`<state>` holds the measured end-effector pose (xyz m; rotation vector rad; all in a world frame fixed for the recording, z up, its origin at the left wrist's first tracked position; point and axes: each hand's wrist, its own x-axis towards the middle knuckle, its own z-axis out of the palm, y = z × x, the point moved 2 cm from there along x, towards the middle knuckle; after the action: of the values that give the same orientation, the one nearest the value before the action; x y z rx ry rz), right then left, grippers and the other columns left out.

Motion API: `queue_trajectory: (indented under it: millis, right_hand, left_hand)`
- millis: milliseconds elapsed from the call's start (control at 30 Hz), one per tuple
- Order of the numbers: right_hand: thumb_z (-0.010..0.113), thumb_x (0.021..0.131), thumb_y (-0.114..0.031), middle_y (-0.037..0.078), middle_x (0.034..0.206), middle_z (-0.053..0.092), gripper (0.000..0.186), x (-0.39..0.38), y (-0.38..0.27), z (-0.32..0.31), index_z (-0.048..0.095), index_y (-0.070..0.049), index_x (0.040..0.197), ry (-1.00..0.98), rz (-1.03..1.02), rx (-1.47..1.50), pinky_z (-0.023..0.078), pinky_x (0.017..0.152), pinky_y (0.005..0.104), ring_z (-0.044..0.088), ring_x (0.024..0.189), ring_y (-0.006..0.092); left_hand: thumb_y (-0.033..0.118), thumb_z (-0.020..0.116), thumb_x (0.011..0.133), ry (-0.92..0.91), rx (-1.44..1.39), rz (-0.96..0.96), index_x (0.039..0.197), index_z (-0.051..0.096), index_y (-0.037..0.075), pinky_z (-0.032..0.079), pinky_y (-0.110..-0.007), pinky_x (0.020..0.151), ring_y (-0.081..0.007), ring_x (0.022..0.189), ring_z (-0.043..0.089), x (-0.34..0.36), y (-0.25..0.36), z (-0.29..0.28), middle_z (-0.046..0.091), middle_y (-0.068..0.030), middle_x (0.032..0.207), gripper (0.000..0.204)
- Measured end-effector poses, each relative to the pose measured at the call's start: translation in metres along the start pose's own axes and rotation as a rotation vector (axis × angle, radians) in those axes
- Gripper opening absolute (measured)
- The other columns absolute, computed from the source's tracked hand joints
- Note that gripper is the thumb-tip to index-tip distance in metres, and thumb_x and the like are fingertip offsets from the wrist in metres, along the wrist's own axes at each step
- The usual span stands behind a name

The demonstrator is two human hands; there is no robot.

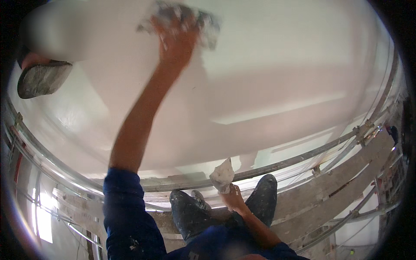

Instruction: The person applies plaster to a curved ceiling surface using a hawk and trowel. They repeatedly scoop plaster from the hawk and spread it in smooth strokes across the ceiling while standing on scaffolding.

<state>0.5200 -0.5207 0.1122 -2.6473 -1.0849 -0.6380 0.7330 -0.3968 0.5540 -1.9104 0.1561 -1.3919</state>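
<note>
My left arm in its blue sleeve reaches up to the pale wall. My left hand, blurred by motion, grips a wide, dark plastering trowel smeared with white, held against or close to the wall. Down in front of my lap, my right hand is closed round a tool covered by a lump of white plaster. The plaster hides the tool's shape, so its exact kind cannot be made out. My dark, plaster-spotted trouser legs show on both sides of that hand.
Metal scaffold tubes curve between me and the wall. Weathered planks lie around my legs. At the upper left is a rounded, grey, plaster-smeared object with some skin beside it, partly hidden by a blur. A bright window stands lower left.
</note>
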Motion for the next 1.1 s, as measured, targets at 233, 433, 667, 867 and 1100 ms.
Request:
queue_trajectory:
  millis: [233,433,667,867,1100]
  right_hand:
    - [0.051,0.071,-0.024,0.016,0.108,0.048,0.032,-0.02,0.002,0.015,0.052,-0.023,0.103,-0.074,0.047,-0.005,0.03,0.087,0.0475,0.043,0.103,0.0329]
    - [0.053,0.07,-0.024,0.011,0.102,0.05,0.026,-0.02,0.006,0.005,0.054,-0.02,0.096,-0.071,0.001,-0.119,0.032,0.085,0.046,0.044,0.1,0.0299]
    - [0.052,0.072,-0.023,0.01,0.1,0.052,0.027,0.037,-0.034,0.023,0.054,-0.016,0.098,0.099,-0.042,-0.277,0.037,0.076,0.0431,0.048,0.091,0.0288]
    - [0.053,0.069,-0.018,0.016,0.093,0.053,0.031,0.048,-0.055,0.01,0.052,-0.01,0.098,0.113,-0.272,-0.248,0.042,0.064,0.0454,0.05,0.085,0.0342]
    - [0.05,0.071,-0.021,0.013,0.096,0.055,0.031,0.044,-0.04,0.004,0.051,-0.016,0.102,0.065,-0.151,-0.096,0.037,0.077,0.0477,0.051,0.09,0.0319]
  left_hand:
    - [0.019,0.055,0.071,-0.297,-0.432,-0.039,0.102,0.054,0.02,0.009,-0.07,0.087,-0.0291,0.12,0.026,-0.199,0.054,0.001,0.037,-0.0009,0.126,0.032]
    - [0.013,0.055,0.072,-0.425,-0.573,-0.171,0.103,0.054,0.021,0.022,-0.059,0.09,-0.0274,0.114,0.035,-0.313,0.055,-0.015,0.045,-0.0011,0.118,0.032]
    - [0.008,0.048,0.077,-0.78,-1.51,-1.238,0.099,0.053,0.005,0.045,-0.034,0.071,-0.0222,0.081,0.054,-0.418,0.042,-0.101,0.056,-0.0084,0.097,0.023]
    - [0.011,0.054,0.077,-0.83,-1.705,-0.892,0.099,0.053,0.002,0.046,-0.03,0.066,-0.0162,0.073,0.055,-0.444,0.04,-0.133,0.058,-0.0085,0.092,0.024]
    - [-0.002,0.052,0.067,-0.473,-0.861,-0.209,0.121,0.039,0.018,0.027,-0.044,0.093,-0.0233,0.119,0.031,-0.348,-0.038,-0.074,0.034,-0.0071,0.128,0.059]
